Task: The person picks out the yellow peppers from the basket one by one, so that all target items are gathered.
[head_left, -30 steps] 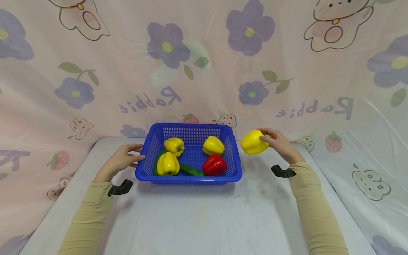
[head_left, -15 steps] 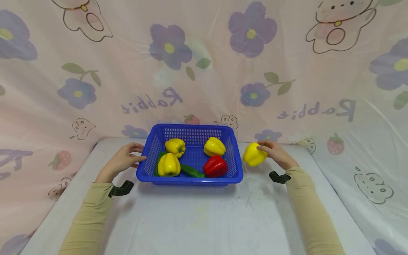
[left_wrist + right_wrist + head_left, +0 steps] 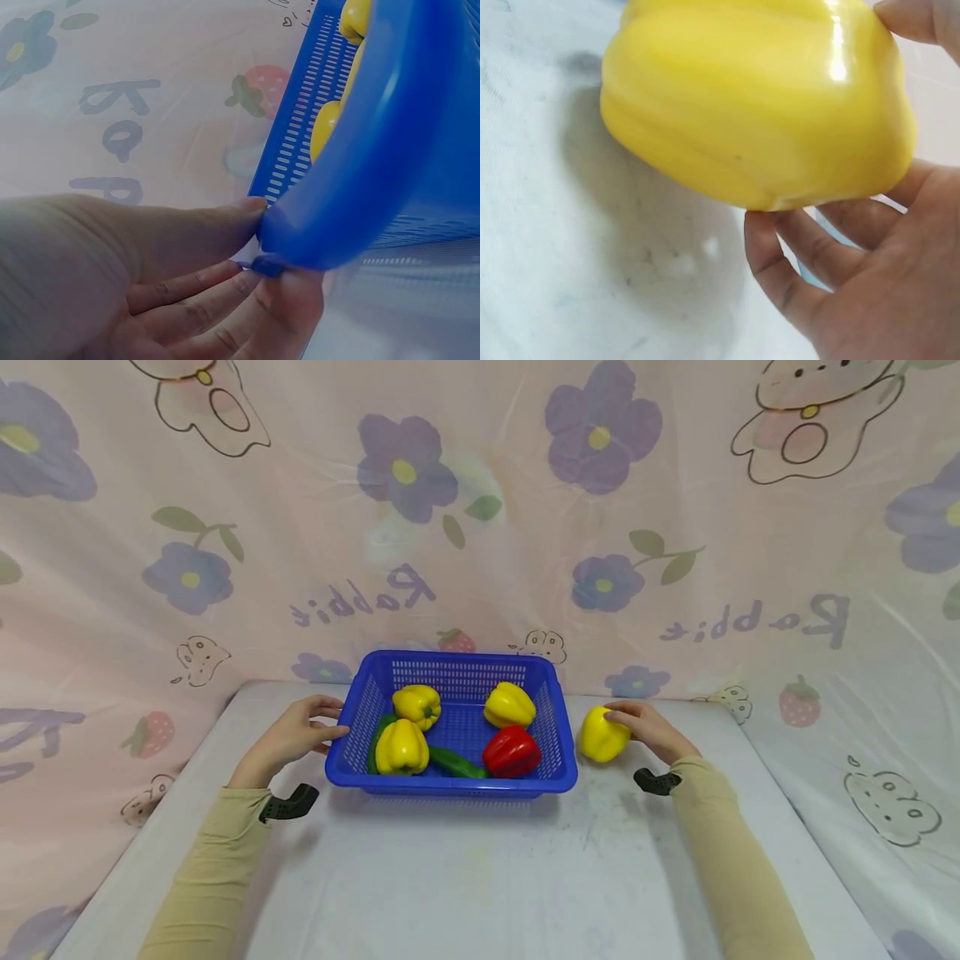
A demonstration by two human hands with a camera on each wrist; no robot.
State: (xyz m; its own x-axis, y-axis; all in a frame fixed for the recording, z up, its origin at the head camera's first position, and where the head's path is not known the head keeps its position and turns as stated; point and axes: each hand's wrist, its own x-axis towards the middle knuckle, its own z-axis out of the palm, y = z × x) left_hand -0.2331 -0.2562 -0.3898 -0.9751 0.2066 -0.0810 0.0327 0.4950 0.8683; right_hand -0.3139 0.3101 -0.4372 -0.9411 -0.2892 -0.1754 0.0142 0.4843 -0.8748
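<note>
My left hand pinches the left rim of a blue plastic basket, thumb on top and fingers beneath, as the left wrist view shows. Just right of the basket, my right hand grips a yellow bell pepper between thumb and fingers, low over the table. Inside the basket lie a yellow bell pepper at back left, another yellow bell pepper at front left and a third yellow bell pepper at back right. A red bell pepper sits at front right, beside a long green vegetable.
Part of another green vegetable shows behind the front left yellow pepper. The basket stands toward the back of a white-covered table. A printed fabric curtain rises behind the table and along both sides.
My right hand has lowered the yellow bell pepper toward the table beside the basket, and the pepper has turned more upright. My left hand keeps its hold on the basket rim.
</note>
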